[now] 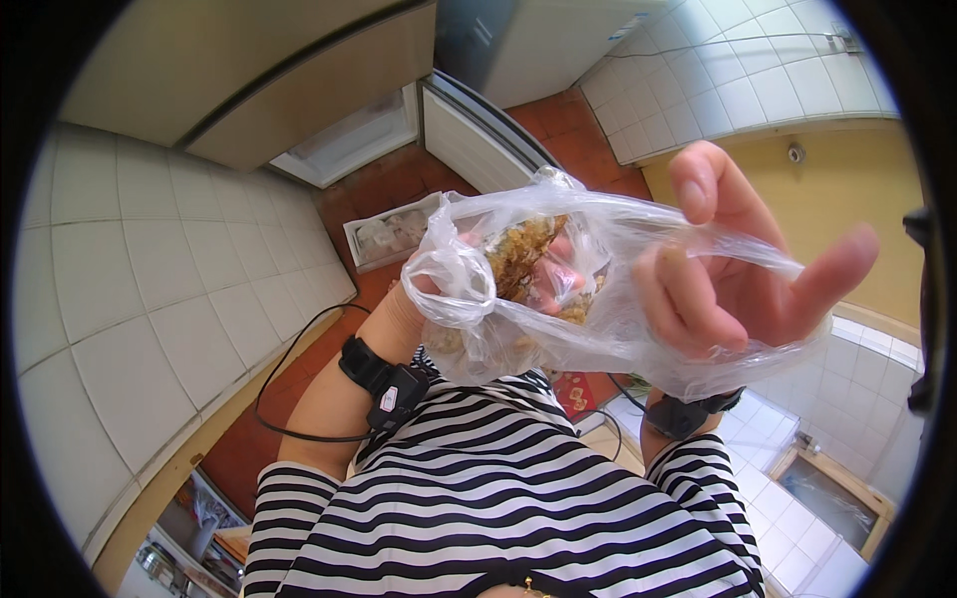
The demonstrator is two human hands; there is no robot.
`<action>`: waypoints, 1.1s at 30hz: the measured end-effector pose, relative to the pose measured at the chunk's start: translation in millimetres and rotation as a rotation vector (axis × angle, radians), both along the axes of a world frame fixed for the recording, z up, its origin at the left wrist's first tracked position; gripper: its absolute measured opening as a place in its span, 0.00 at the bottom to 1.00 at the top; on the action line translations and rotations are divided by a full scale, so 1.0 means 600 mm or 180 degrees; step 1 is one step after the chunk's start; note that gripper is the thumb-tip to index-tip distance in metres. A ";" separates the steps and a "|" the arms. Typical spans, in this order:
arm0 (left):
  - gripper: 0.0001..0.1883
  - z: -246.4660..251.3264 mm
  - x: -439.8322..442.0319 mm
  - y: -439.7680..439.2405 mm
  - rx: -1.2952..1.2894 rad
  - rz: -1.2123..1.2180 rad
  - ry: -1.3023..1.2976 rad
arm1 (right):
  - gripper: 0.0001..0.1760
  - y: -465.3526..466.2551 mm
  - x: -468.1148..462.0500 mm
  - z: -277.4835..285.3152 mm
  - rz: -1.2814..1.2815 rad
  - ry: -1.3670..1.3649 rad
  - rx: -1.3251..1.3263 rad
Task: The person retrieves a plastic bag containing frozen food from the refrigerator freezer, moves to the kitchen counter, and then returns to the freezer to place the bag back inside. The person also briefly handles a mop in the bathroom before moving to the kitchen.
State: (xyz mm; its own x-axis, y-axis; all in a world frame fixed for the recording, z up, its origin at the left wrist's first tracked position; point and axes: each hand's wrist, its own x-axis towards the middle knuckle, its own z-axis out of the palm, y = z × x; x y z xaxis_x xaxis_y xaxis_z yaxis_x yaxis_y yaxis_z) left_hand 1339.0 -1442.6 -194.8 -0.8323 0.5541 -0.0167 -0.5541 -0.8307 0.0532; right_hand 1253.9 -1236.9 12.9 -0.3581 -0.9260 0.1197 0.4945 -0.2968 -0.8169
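Observation:
A thin, clear plastic bag (pixel 576 344) is stretched between my two hands, its mouth pulled wide. Golden-brown, crusted food pieces (pixel 516 258) with whitish patches show inside. My left hand (pixel 555 282) is at the bag's left side, partly hidden by plastic; its pink fingertips press against the food and a wrapped part of the bag. A twisted loop of the bag (pixel 452 288) hangs over the left wrist. My right hand (pixel 736 276) has the bag's other side hooked across its fingers, thumb and index finger spread apart.
Beyond the bag, a refrigerator's lower compartment (pixel 359 138) stands open, its door (pixel 478 134) swung out. A white drawer (pixel 355 254) with bagged items rests on the red tile floor (pixel 336 329). A tiled wall (pixel 187 284) rises at left; a black cable (pixel 262 389) hangs by my left arm.

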 end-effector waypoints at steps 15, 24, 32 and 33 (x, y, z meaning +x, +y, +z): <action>0.48 0.043 -0.013 0.011 0.0167 -0.0132 0.0233 | 0.45 -0.033 0.040 -0.002 -0.1170 -0.0465 -0.0145; 0.62 0.035 -0.023 0.008 0.0461 -0.0109 0.0717 | 0.44 -0.030 0.048 0.009 -0.0918 -0.0149 0.0049; 0.65 0.063 0.008 -0.018 -0.0739 0.0128 0.0193 | 0.46 -0.039 0.069 0.031 -0.0843 0.0139 0.0781; 0.64 0.064 0.009 -0.018 -0.0777 0.0179 0.0180 | 0.46 -0.040 0.072 0.035 -0.0789 0.0216 0.0818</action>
State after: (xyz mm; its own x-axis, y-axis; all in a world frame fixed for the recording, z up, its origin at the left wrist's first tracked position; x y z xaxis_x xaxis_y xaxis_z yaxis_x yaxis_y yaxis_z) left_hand 1344.3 -1453.4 -156.4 -0.8650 0.4923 -0.0968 -0.4980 -0.8189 0.2855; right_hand 1297.3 -1260.9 33.7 -0.5746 -0.8151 -0.0745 0.3754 -0.1816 -0.9089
